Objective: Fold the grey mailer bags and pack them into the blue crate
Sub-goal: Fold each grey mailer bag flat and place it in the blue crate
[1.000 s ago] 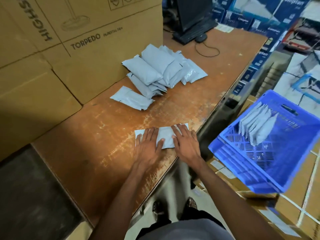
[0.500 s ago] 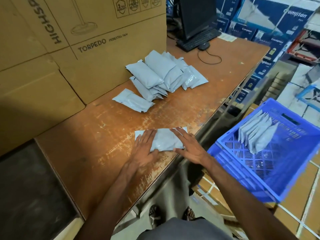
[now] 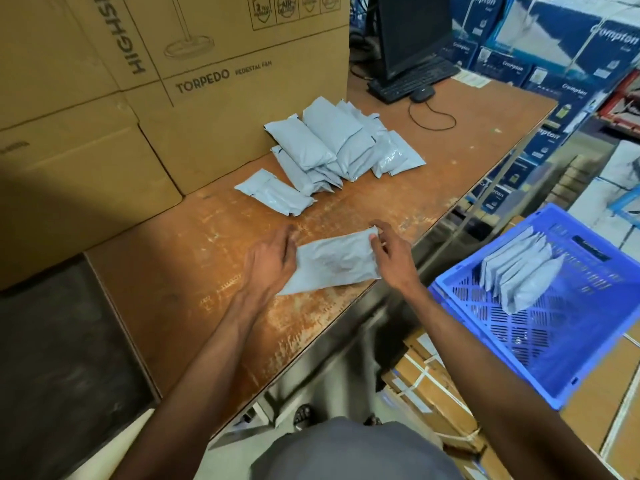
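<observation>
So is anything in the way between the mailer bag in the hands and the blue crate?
Nothing visible. The mailer bag, held by the left hand and right hand, sits at the table edge; the blue crate lies open just right, past a bare gap.

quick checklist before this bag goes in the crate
1. Both hands on the bag: ok, left hand at its left end, right hand pinching its right end.
2. Fold finished: cannot tell, it looks folded.
3. Room in the crate: ok, packed bags stand at the far side and bare floor shows nearer.
4. Path to crate: ok, it sits right of the table edge.
5. More to do: ok, the pile waits.
</observation>
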